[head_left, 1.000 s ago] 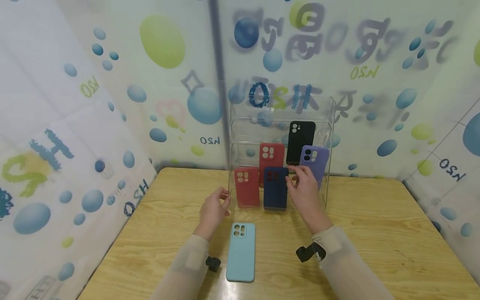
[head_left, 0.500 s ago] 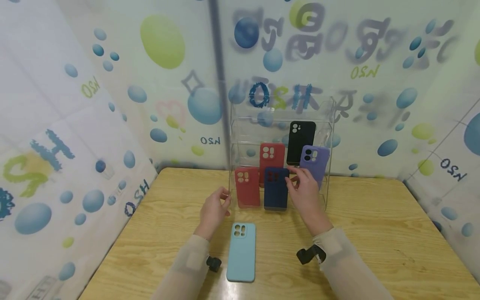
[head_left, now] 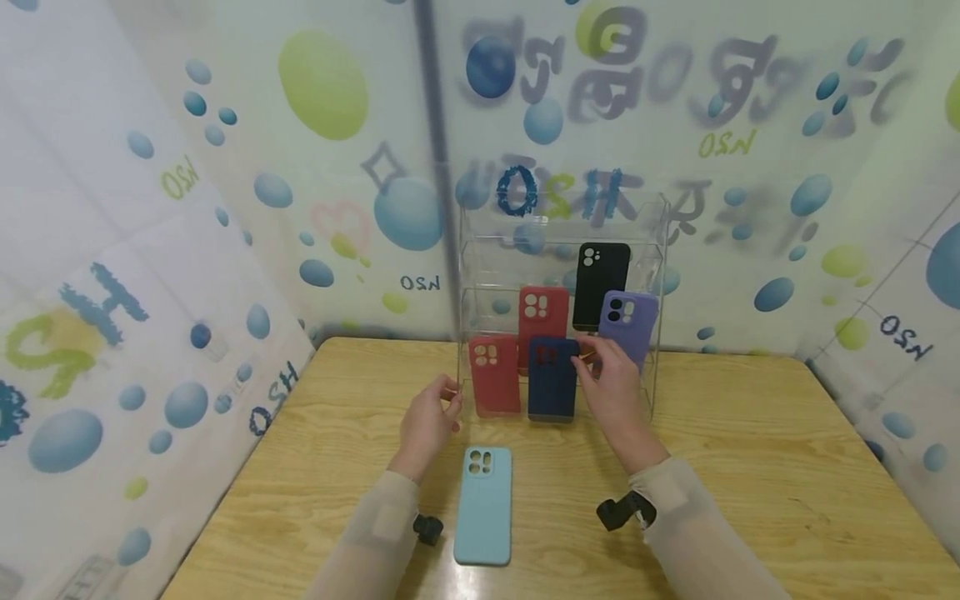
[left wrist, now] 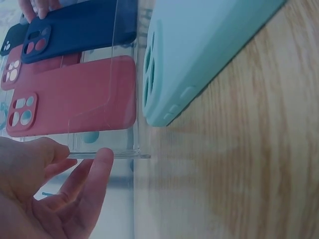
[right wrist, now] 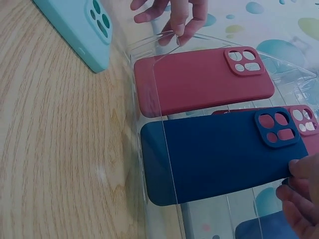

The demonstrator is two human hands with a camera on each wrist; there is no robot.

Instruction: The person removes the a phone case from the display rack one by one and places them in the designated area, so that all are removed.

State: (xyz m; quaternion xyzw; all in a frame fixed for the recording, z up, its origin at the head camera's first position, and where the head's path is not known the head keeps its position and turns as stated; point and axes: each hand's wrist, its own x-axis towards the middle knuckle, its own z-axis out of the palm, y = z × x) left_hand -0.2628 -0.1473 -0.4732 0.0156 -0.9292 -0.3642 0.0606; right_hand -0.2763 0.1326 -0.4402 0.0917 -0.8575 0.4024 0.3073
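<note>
A clear acrylic display rack (head_left: 487, 229) stands at the back of the table. My left hand (head_left: 426, 423) pinches its left side edge between thumb and fingers, as the left wrist view shows. A navy blue phone case (head_left: 551, 387) stands upright in the front tier. At its upper right edge my right hand (head_left: 611, 385) pinches it with thumb and fingers. A red phone case (head_left: 497, 387) stands left of it in the same tier. In front, a light blue phone case (head_left: 483, 512) lies flat on the table.
Behind the front tier stand another red phone case (head_left: 543, 312), a purple phone case (head_left: 636, 321) and a black phone case (head_left: 602, 279). The wooden table (head_left: 750, 467) meets patterned walls (head_left: 337, 192) at the back and left. Each wrist wears a small black camera.
</note>
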